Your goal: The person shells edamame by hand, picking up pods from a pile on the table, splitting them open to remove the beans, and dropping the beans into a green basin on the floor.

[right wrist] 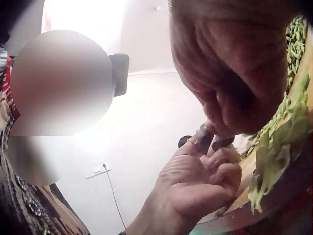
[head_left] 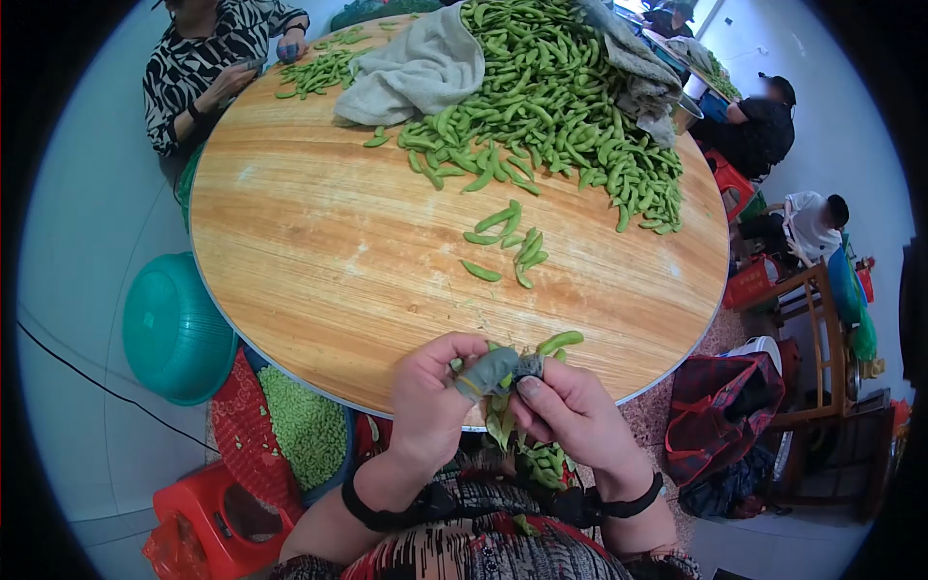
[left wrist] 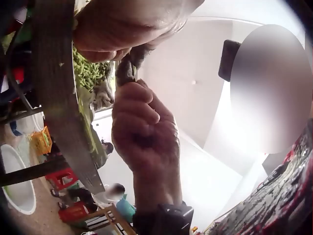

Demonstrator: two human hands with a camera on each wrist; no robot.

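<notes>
Close over the near table edge, the left hand (head_left: 432, 391) and right hand (head_left: 580, 416) meet at the fingertips. Between them they pinch a green soybean pod (head_left: 505, 379), mostly hidden by the fingers. Grey coverings (head_left: 488, 372) wrap the left thumb and a right fingertip. Just behind the right fingers lies another pod (head_left: 561, 341). Pale opened pods (head_left: 499, 425) hang at the table edge below the hands, and more pods (head_left: 546, 464) lie in the lap. In the left wrist view the right hand (left wrist: 146, 127) has its fingers curled in.
A large pod heap (head_left: 551, 106) covers the far side of the round wooden table (head_left: 319, 251), beside a grey cloth (head_left: 420, 72). Shelled beans (head_left: 304, 425) fill a tub at lower left, near a green basin (head_left: 174, 324) and a red stool (head_left: 217, 522). Other people sit around.
</notes>
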